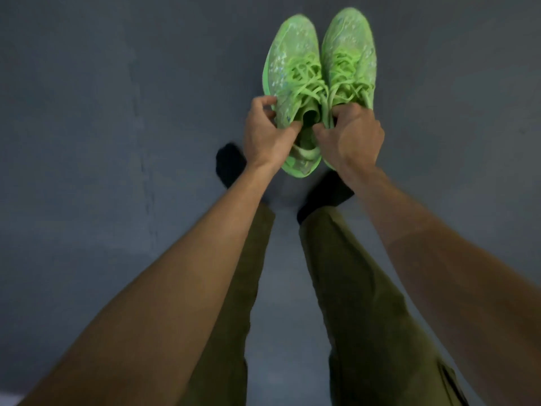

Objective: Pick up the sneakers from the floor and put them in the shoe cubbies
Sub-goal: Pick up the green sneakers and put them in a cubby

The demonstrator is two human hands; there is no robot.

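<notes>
- The left sneaker (289,83) and the right sneaker (348,60) are lying side by side, touching, toes pointing to 12 o'clock.
- The left hand (266,136) is sitting at the pair's 7 o'clock, the right hand (348,136) at 5 o'clock.
- Two socked feet (231,162) are standing on the floor (102,112) at 6 o'clock of the sneakers.

Two bare forearms reaching forward and down, side by side. Left hand (265,139) curled shut, thumb and fingers pinching in a tight grip. Right hand (349,139) likewise closed, knuckles up, wrist bent slightly inward.
</notes>
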